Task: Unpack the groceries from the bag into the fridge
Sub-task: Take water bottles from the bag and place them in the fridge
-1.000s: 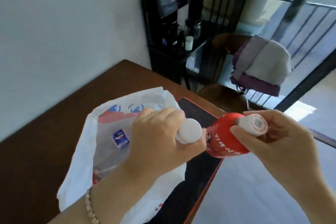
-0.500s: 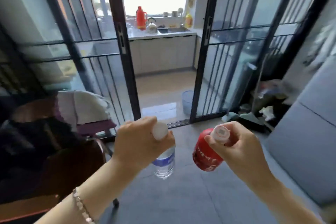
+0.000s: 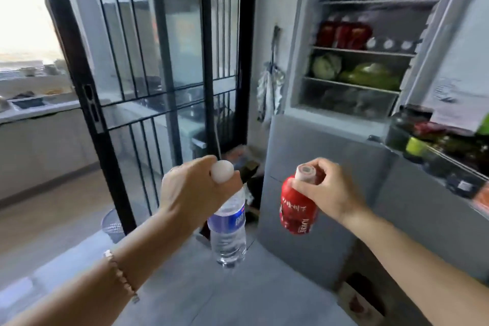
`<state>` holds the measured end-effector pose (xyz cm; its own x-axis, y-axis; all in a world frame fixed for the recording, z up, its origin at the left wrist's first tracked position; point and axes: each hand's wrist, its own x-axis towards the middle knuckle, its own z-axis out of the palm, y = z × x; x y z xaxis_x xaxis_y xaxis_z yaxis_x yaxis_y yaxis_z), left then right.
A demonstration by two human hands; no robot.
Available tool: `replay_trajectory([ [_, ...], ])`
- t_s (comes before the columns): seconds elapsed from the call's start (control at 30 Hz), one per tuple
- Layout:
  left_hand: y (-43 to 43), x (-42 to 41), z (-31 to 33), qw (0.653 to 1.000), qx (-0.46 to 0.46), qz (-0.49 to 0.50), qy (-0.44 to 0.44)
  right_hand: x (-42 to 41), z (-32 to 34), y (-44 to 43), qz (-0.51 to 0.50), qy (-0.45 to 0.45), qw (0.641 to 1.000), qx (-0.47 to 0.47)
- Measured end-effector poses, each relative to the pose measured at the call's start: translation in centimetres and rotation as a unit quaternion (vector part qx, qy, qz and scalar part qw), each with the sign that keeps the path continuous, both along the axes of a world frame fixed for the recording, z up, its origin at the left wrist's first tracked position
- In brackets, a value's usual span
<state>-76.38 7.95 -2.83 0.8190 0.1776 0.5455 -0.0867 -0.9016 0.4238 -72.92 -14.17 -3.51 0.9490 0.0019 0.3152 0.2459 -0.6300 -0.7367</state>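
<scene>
My left hand [image 3: 193, 188] grips a clear water bottle [image 3: 229, 230] by its neck under a white cap, and the bottle hangs down with a blue label. My right hand [image 3: 325, 188] holds a red juice bottle [image 3: 297, 209] by its neck below a white cap, tilted a little. Both bottles hang in the air in front of the grey fridge [image 3: 312, 167], whose upper compartment stands open at the upper right. Its shelves [image 3: 362, 51] carry red bottles, a cabbage and green vegetables. The grocery bag is out of view.
The open fridge door [image 3: 449, 156] juts out at the right, its racks full of jars and bottles. Black-framed glass sliding doors [image 3: 164, 61] stand to the left, with a kitchen counter behind. A mesh bin [image 3: 113, 225] sits on the floor by the door frame.
The view has swung right from the table and bag, past the glass doors, to the open fridge. Both hands keep the same hold on their bottles.
</scene>
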Motion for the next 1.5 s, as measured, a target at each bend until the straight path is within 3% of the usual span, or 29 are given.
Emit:
replay_trajectory([
  [0.43, -3.9, 32.6, 8.6, 0.983, 0.039, -0.181, 0.007, 24.1, 8.2, -5.3, -0.195, -0.043, 0.980, -0.010],
  [0.83, -11.4, 55.2, 13.5, 0.982, 0.029, -0.186, -0.033, 45.6, 14.7, -14.0, -0.238, -0.160, 0.958, -0.006],
  [1.1, -16.9, 67.0, 18.1, 0.981, 0.033, -0.173, -0.084, 62.6, 23.4, -18.0, -0.229, -0.251, 0.940, -0.029],
  [1.23, -17.7, 71.1, 18.5, 0.977, 0.019, -0.188, -0.097, 70.2, 26.0, -18.8, -0.244, -0.208, 0.947, -0.012],
  [1.5, -18.5, 75.1, 18.3, 0.967, 0.039, -0.225, -0.115, 77.4, 24.8, -18.5, -0.303, -0.157, 0.932, -0.125],
])
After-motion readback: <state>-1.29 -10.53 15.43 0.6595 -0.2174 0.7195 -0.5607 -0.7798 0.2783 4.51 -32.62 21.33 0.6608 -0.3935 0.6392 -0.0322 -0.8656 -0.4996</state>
